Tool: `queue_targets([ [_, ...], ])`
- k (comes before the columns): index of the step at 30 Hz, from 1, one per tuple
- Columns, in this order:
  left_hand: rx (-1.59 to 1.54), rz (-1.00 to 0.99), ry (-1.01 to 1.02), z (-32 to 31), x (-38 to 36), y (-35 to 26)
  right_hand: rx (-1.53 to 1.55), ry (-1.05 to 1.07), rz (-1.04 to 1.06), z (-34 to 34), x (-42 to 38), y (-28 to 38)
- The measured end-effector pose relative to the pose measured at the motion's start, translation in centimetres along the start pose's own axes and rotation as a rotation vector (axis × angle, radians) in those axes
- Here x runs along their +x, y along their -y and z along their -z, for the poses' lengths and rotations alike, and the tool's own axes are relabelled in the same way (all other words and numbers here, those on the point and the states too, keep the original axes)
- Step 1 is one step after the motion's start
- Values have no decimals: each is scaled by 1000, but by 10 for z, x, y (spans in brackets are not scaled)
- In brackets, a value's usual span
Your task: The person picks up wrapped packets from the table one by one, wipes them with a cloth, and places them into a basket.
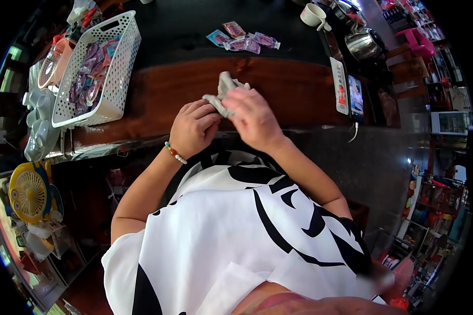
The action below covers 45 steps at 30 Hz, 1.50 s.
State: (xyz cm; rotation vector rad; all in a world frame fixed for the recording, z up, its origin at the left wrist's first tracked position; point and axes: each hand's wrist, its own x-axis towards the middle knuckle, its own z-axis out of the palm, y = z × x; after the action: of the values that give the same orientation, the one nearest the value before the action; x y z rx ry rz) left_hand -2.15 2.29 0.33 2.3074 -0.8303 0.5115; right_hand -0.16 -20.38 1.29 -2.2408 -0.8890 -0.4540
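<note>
A crumpled light grey cloth (226, 89) is held between my two hands over the front part of the brown wooden table. My left hand (194, 126), with a beaded bracelet at the wrist, has its fingers curled against the cloth's lower left end. On the cloth's right side, my right hand (253, 118) presses its bent fingers onto it, slightly blurred. Beyond the hands, several small plastic-wrapped packets (244, 43) lie in a loose group on the black part of the table.
At the left, a white perforated basket (118, 68) holds many wrapped packets, beside a pink basket (55, 63). A yellow fan (30, 191) stands lower left. At the right are a phone (356, 97), a white card (339, 84), a metal kettle (363, 44) and a white cup (312, 16).
</note>
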Motion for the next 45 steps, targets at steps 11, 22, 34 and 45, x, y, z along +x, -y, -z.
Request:
queue_targets([
  [11, -46, 51, -39, -1, 3, -2, -149, -17, -59, -15, 22, -6],
  [22, -27, 34, -41, 0, 2, -2, -138, -57, -146, -11, 9, -17],
  [34, -135, 198, -112, -2, 3, -4, -85, 82, 1, 0, -1, -4],
  [45, 46, 106, 29, -1, 18, -3, -282, -92, -171, 33, -12, -63],
])
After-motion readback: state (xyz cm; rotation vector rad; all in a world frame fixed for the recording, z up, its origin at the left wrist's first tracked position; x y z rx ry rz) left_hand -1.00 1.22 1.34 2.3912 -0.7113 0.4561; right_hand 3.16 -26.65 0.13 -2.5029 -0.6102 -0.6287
